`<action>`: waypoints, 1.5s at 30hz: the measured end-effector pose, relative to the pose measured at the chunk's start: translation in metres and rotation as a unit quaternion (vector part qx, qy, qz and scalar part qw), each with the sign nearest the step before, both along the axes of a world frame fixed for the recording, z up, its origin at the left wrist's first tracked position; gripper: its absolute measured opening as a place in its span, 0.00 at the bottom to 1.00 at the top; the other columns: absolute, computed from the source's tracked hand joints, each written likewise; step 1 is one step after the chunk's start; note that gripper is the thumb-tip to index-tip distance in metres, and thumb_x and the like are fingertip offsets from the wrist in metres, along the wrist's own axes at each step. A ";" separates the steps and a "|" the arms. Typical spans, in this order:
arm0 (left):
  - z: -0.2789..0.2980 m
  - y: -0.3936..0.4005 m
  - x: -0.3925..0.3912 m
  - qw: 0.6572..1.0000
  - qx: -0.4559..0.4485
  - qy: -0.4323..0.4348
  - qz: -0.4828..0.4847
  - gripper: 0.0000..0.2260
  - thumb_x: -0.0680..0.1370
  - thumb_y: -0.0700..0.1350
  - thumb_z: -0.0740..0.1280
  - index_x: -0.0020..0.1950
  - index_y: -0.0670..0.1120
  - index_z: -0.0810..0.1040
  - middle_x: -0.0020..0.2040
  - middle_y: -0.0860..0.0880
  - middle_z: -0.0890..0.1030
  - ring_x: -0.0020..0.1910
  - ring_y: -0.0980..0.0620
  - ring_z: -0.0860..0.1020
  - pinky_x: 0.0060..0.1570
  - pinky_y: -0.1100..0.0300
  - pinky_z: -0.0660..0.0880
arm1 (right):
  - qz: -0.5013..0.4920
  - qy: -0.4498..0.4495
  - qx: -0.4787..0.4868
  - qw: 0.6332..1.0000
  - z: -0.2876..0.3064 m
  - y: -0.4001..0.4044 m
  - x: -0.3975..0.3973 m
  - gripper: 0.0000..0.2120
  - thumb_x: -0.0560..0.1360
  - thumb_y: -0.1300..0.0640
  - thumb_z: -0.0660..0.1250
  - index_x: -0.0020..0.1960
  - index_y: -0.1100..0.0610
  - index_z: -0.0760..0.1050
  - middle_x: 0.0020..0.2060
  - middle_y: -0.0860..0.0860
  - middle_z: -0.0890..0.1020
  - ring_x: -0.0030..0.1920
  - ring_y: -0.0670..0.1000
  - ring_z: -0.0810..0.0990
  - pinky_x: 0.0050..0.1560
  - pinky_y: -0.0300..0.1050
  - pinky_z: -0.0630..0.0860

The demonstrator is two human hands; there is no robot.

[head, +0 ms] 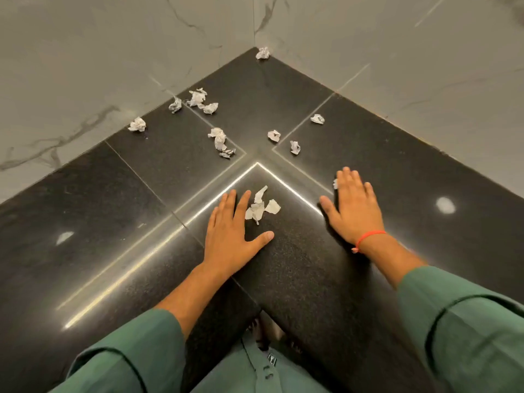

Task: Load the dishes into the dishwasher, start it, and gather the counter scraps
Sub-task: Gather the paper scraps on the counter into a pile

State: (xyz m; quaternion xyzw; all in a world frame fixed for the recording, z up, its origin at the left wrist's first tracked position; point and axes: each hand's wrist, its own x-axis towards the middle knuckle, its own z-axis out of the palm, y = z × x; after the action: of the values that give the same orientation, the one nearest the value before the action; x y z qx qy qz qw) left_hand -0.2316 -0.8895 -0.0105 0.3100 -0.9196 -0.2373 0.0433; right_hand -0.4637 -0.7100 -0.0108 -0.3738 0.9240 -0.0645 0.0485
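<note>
Black speckled stone counter (119, 211) fills an inside corner, seamed into slabs. Grey veined marble walls (99, 52) meet behind it. Overhead light glares off the polished surface.

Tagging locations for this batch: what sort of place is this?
Probably a kitchen counter corner: a polished black stone countertop meets marble-look wall tiles, with crumpled paper scraps scattered on it.

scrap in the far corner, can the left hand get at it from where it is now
Probably not without leaning in: the corner scrap lies far beyond the left hand, flat near the counter's front. Nothing blocks the way, though.
</note>
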 end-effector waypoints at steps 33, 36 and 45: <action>-0.001 -0.097 -0.074 0.971 -0.006 0.064 -0.231 0.27 0.83 0.62 0.54 0.82 0.56 0.57 0.82 0.53 0.57 0.81 0.56 0.51 0.80 0.46 0.47 | 0.129 -0.029 -0.018 0.991 0.005 -0.090 0.025 0.47 0.74 0.23 0.50 0.82 0.52 0.49 0.82 0.49 0.52 0.81 0.48 0.51 0.79 0.55 0.51; 0.003 -0.115 -0.068 0.977 0.035 0.121 -0.172 0.28 0.84 0.60 0.57 0.82 0.54 0.56 0.82 0.51 0.56 0.81 0.55 0.51 0.79 0.47 0.51 | 0.132 -0.030 -0.014 0.991 0.005 -0.091 0.023 0.46 0.74 0.23 0.51 0.82 0.50 0.48 0.82 0.47 0.50 0.81 0.47 0.50 0.79 0.54 0.50; 0.016 -0.328 -0.057 0.986 -0.116 0.009 0.116 0.29 0.81 0.63 0.54 0.78 0.50 0.66 0.80 0.42 0.62 0.79 0.42 0.60 0.77 0.43 0.53 | 0.138 -0.034 -0.003 0.990 0.007 -0.094 0.021 0.45 0.74 0.24 0.49 0.82 0.50 0.51 0.81 0.48 0.53 0.81 0.48 0.52 0.79 0.55 0.50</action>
State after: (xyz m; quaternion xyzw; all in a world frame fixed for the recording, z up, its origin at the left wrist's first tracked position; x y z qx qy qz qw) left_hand -0.2887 -1.2172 0.0058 0.4051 -0.8984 -0.1249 0.1144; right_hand -0.4423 -0.8042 -0.0037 -0.4951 0.8614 -0.0726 0.0870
